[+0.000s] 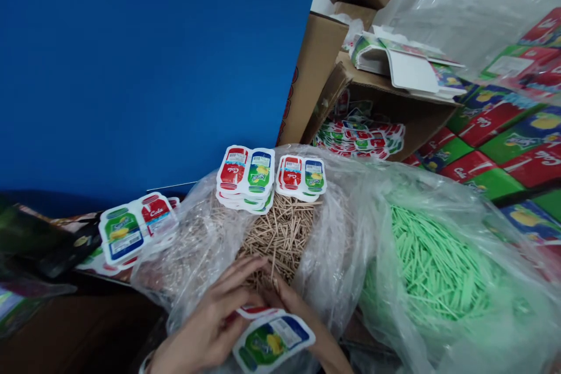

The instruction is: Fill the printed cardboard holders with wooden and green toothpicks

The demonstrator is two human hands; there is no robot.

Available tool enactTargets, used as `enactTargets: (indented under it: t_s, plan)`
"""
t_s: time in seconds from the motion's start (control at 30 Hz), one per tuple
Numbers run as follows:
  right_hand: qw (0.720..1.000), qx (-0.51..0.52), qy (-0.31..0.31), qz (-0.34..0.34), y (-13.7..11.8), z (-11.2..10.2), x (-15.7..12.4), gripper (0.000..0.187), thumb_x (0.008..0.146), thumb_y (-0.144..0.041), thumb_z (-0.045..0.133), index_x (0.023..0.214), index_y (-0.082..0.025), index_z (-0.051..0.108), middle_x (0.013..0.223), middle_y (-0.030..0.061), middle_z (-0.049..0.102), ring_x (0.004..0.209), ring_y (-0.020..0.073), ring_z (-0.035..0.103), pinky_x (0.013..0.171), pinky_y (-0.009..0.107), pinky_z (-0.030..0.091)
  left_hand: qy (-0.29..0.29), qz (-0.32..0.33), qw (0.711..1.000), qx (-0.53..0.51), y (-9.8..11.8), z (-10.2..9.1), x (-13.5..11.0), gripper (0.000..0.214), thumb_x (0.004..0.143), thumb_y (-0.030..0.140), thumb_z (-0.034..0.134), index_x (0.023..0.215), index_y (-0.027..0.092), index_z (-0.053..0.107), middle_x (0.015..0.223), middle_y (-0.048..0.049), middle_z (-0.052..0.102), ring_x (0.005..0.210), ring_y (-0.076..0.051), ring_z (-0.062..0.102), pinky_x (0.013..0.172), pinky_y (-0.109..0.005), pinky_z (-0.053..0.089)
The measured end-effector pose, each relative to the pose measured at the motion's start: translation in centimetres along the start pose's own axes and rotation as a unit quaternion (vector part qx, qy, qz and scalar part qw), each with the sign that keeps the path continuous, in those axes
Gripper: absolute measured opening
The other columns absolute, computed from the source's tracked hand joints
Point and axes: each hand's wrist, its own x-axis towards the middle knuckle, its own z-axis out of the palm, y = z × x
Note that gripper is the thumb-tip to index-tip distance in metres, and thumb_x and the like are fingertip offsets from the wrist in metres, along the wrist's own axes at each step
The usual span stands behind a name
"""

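My left hand is closed round a printed cola-and-Sprite card, its green lemon half facing up. Part of a red half shows between my fingers. Close beside it my right hand reaches over the thin brown sticks, partly hidden by the left hand and the card. One brown stick stands up at its fingertips, which look pinched together. The brown sticks lie loose in a clear plastic bag. On the bag's far edge rest two stacks of like cards, a left stack and a right stack.
More cards lie at the left. On the right a clear bag holds green strips. Behind, an open carton contains many cards. Red, green and blue printed boxes are stacked at the right. A blue panel rises behind.
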Motion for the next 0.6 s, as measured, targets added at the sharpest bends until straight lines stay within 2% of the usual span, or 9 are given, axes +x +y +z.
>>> enactTargets:
  t_s: [0.07,0.13,0.2,0.27,0.3,0.37,0.47,0.53,0.6]
  plan:
    - [0.999,-0.012,-0.012,0.035,-0.1,-0.3,-0.2,0.062,0.088,-0.039,0.046,0.143,-0.028,0.019,0.092,0.0024,0.063,0.081,0.0180,0.057,0.082,0.034,0.043,0.016,-0.039,0.998,-0.051,-0.3,-0.4,-0.5,0.021,0.086,0.015,0.045,0.096,0.022,0.062,0.132,-0.0063,0.053,0.122,-0.020,0.046,0.101,-0.033,0.036]
    - [0.997,-0.035,-0.011,0.066,-0.1,-0.6,-0.6,0.067,0.090,-0.040,0.042,0.144,-0.026,0.006,0.079,-0.0001,0.059,0.071,0.0161,0.054,0.075,0.032,0.043,0.018,-0.068,0.992,-0.101,-0.4,-0.5,-0.9,0.018,0.088,0.021,0.047,0.096,0.023,0.062,0.119,-0.0046,0.063,0.109,-0.018,0.056,0.092,-0.026,0.043]
    - [0.995,-0.043,-0.006,0.087,0.0,-0.8,-0.9,0.070,0.090,-0.042,0.040,0.144,-0.024,0.000,0.074,-0.0015,0.054,0.067,0.0145,0.049,0.071,0.030,0.041,0.013,-0.079,0.988,-0.132,-0.4,-0.5,-1.3,0.016,0.087,0.023,0.048,0.094,0.022,0.063,0.113,-0.0039,0.065,0.105,-0.018,0.059,0.088,-0.023,0.044]
    - [0.996,-0.008,-0.004,0.093,0.2,-0.9,-1.0,0.074,0.089,-0.047,0.041,0.144,-0.022,-0.001,0.072,-0.0022,0.050,0.062,0.0132,0.045,0.065,0.027,0.039,0.001,-0.084,0.986,-0.143,-0.2,-0.2,-1.5,0.015,0.087,0.023,0.049,0.091,0.022,0.063,0.113,-0.0034,0.065,0.104,-0.017,0.058,0.088,-0.022,0.043]
    - [0.996,0.021,-0.003,0.092,0.3,-0.9,-0.9,0.076,0.087,-0.051,0.043,0.145,-0.020,0.002,0.070,-0.0028,0.048,0.060,0.0125,0.043,0.061,0.026,0.038,-0.005,-0.089,0.986,-0.144,-0.1,-0.1,-1.5,0.014,0.087,0.023,0.049,0.090,0.023,0.063,0.113,-0.0027,0.065,0.105,-0.017,0.058,0.088,-0.021,0.042]
    - [0.993,0.080,0.001,0.084,0.3,-0.9,-0.8,0.074,0.084,-0.056,0.045,0.142,-0.018,0.019,0.068,-0.0035,0.045,0.057,0.0112,0.040,0.056,0.025,0.035,-0.016,-0.100,0.984,-0.147,0.2,0.0,-1.5,0.014,0.087,0.023,0.050,0.089,0.023,0.063,0.113,-0.0019,0.065,0.104,-0.016,0.058,0.088,-0.020,0.041]
    - [0.992,0.112,0.006,0.056,0.0,-0.5,-0.5,0.056,0.083,-0.057,0.046,0.122,-0.017,0.050,0.068,-0.0028,0.044,0.058,0.0104,0.041,0.057,0.024,0.036,-0.034,-0.100,0.982,-0.157,0.8,-0.1,-1.4,0.015,0.088,0.027,0.049,0.088,0.022,0.063,0.103,-0.0020,0.068,0.095,-0.016,0.061,0.082,-0.020,0.042]
    - [0.994,0.104,0.007,0.031,-0.5,0.0,-0.4,0.046,0.087,-0.054,0.043,0.110,-0.018,0.057,0.070,-0.0018,0.046,0.062,0.0109,0.042,0.059,0.024,0.037,-0.046,-0.103,0.981,-0.155,1.2,-0.4,-1.5,0.017,0.088,0.029,0.047,0.087,0.022,0.063,0.092,-0.0013,0.069,0.087,-0.016,0.062,0.078,-0.021,0.042]
    - [0.997,0.080,0.007,0.005,-1.0,0.6,-0.3,0.039,0.090,-0.049,0.040,0.107,-0.019,0.058,0.072,-0.0012,0.047,0.065,0.0115,0.044,0.062,0.025,0.038,-0.053,-0.117,0.981,-0.145,1.4,-0.6,-1.7,0.020,0.089,0.031,0.046,0.086,0.023,0.064,0.086,-0.0005,0.069,0.083,-0.016,0.062,0.076,-0.022,0.042]
